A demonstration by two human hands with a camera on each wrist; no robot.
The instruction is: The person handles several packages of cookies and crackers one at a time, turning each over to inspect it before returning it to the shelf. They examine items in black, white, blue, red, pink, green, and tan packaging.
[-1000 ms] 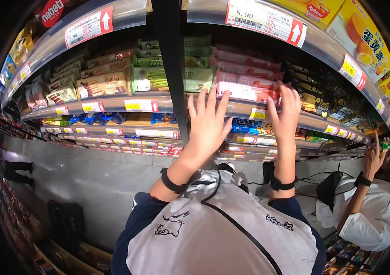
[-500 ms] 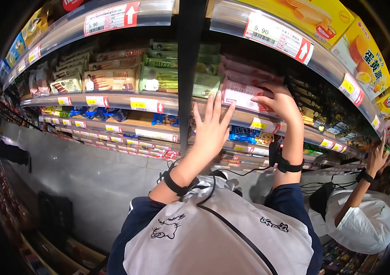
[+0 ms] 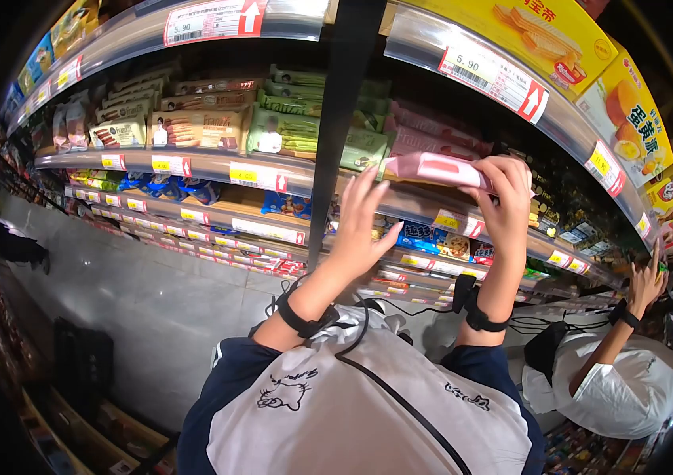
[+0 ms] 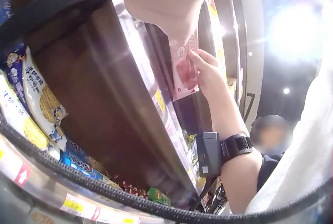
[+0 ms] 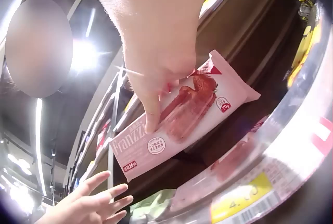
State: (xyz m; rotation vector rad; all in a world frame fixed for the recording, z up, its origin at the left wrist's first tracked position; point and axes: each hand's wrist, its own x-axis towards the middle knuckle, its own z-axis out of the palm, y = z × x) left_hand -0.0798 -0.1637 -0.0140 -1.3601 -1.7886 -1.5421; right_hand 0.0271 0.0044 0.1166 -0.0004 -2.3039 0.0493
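My right hand (image 3: 508, 198) pinches a pink Franzzi snack packet (image 3: 435, 168) by its right part, tilted up in front of the shelf. In the right wrist view the packet (image 5: 192, 114) shows its printed front, with the thumb pressed on that face. My left hand (image 3: 362, 226) is close to the packet's left end, fingers spread and holding nothing. The right wrist view has this left hand (image 5: 93, 206) below the packet and apart from it. More pink packets (image 3: 431, 131) lie in a row behind, beside green packets (image 3: 366, 146).
A shelf edge with a yellow price tag (image 3: 451, 222) runs below the packets. Above is another shelf rim (image 3: 431, 43) carrying yellow boxes (image 3: 546, 39). A dark upright post (image 3: 336, 119) divides the bays. Another person (image 3: 621, 364) reaches into the shelf at right.
My right hand has closed on the front pink packet and lifted it off the row, tipping it. My left hand has come away from the shelf front, its fingers slightly bent.
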